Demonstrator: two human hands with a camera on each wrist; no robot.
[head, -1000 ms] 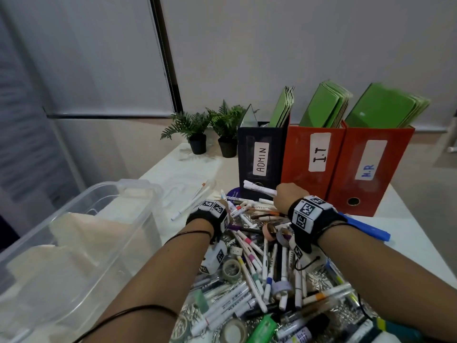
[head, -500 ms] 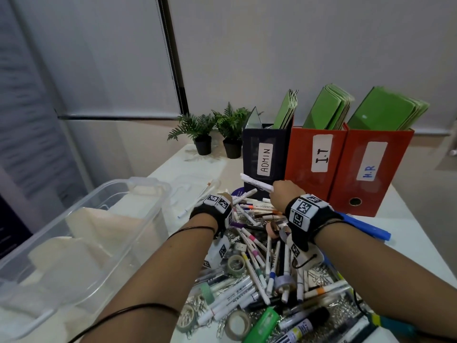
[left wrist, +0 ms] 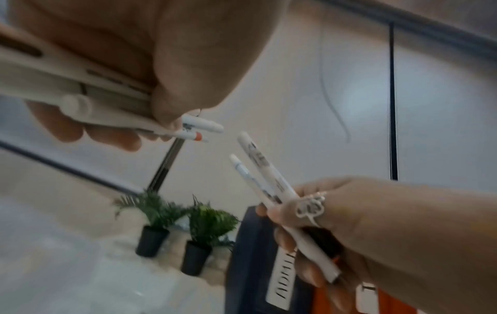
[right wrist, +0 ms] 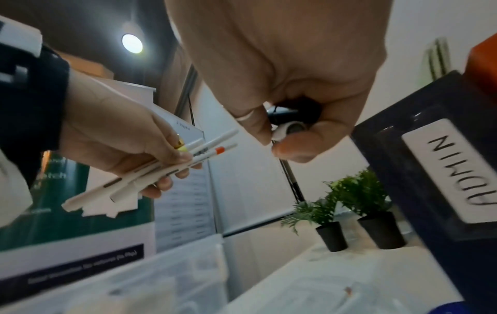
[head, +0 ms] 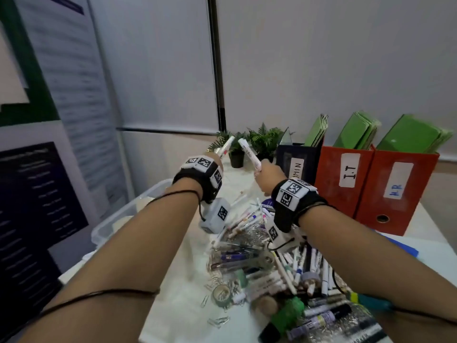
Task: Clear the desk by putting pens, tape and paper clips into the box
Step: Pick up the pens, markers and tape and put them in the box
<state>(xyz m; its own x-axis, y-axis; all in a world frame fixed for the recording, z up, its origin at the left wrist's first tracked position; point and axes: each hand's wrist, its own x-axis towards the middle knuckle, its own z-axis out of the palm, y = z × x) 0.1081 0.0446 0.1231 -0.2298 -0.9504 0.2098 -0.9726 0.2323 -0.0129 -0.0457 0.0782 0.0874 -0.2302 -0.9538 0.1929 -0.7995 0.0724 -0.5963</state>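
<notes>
Both hands are raised above the desk, each gripping white pens. My left hand [head: 214,160] holds several white pens [head: 225,145], one with an orange band [right wrist: 220,150]. Just to its right, my right hand [head: 267,173] grips two white pens [head: 249,151] that point up and left. The pen tips of the two hands nearly meet in the left wrist view, between the left hand [left wrist: 121,136] and the right hand [left wrist: 336,218]. The clear plastic box [head: 116,220] stands below and left of the left hand. A pile of pens, tape rolls and paper clips [head: 269,266] covers the desk under my forearms.
Behind the pile stand a dark file box marked ADMIN [head: 295,167] and two red ones [head: 346,184] with green folders. Two small potted plants [head: 249,144] sit at the back. Posters [head: 37,194] hang on the wall at the left, beside the box.
Both hands have lifted off the pile with pens in their grip and risen up and to the left, toward the box side. The head view has turned left.
</notes>
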